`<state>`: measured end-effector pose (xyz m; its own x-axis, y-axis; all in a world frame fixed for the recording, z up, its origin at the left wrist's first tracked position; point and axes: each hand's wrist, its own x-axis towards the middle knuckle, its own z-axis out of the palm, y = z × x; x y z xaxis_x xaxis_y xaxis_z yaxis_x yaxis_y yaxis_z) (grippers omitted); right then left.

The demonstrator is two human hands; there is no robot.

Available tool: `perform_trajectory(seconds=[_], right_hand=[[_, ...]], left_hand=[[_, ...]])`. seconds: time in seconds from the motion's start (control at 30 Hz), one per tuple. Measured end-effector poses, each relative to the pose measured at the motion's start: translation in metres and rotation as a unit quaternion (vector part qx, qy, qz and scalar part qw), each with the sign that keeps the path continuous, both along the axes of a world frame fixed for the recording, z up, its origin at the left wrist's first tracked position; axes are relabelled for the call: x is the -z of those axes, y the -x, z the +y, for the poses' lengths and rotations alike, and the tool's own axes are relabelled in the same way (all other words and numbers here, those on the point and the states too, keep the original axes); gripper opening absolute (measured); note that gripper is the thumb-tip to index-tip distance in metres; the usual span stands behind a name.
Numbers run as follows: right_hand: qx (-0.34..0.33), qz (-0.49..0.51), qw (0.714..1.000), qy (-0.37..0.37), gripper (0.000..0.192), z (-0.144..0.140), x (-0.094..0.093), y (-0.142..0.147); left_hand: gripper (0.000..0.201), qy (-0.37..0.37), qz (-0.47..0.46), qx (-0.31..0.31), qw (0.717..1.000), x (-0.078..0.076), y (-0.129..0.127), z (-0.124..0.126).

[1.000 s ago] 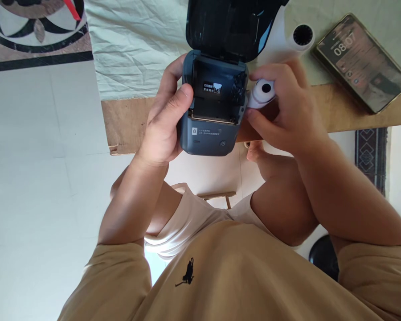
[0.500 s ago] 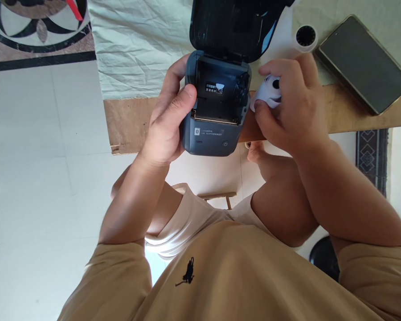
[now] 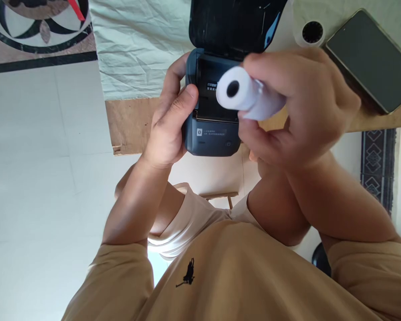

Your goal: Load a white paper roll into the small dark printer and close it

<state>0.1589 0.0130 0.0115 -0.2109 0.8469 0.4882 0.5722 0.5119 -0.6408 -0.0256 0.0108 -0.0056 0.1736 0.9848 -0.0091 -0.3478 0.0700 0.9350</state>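
Note:
My left hand (image 3: 169,125) grips a small dark blue-grey printer (image 3: 214,133) by its left side, thumb on the rim of the paper bay. The printer's lid (image 3: 234,22) stands open, and the bay with a small white label shows under it. My right hand (image 3: 297,107) holds a white paper roll (image 3: 243,93) with a dark core hole. The roll hovers over the right part of the open bay, its end facing the camera.
A second white roll (image 3: 310,33) stands on the pale cloth (image 3: 137,49) beyond the printer. A dark phone (image 3: 367,58) lies at the right on the wooden table edge (image 3: 130,125). White floor tiles and a patterned rug (image 3: 376,165) lie below.
My right hand has lifted the paper roll from beside the printer's right side to above the open bay. The phone's screen has gone dark. The left hand and printer stayed in place.

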Motion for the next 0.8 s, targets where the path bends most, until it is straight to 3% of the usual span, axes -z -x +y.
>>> perform_trajectory(seconds=[0.07,0.13,0.27,0.4,0.57,0.7,0.8], right_hand=[[-0.026,-0.052,0.991,-0.120,0.041,0.004,-0.007,0.006],[-0.033,-0.099,0.980,-0.168,0.042,0.008,-0.009,0.010],[-0.023,-0.133,0.983,-0.124,0.039,0.010,-0.006,0.013],[-0.041,-0.102,0.990,-0.085,0.026,0.010,-0.003,0.011],[-0.060,-0.054,0.986,-0.145,0.013,0.013,0.001,0.008],[-0.081,-0.074,0.977,-0.183,0.011,0.007,0.003,0.007],[-0.108,-0.089,0.970,-0.200,0.008,0.003,0.006,0.006]], left_hand=[[0.030,-0.015,-0.023,0.006,1.000,0.000,0.000,-0.001],[0.029,-0.030,-0.063,-0.009,0.998,0.003,-0.002,-0.001],[0.036,-0.049,-0.066,-0.020,0.996,0.007,-0.006,-0.002],[0.030,-0.043,-0.051,-0.002,0.998,0.000,-0.003,-0.004],[0.025,-0.023,-0.035,0.017,0.999,-0.005,-0.001,-0.006],[0.030,-0.052,-0.044,-0.003,0.998,-0.001,-0.002,-0.004],[0.029,-0.060,-0.020,0.023,0.998,0.000,0.000,-0.004]])
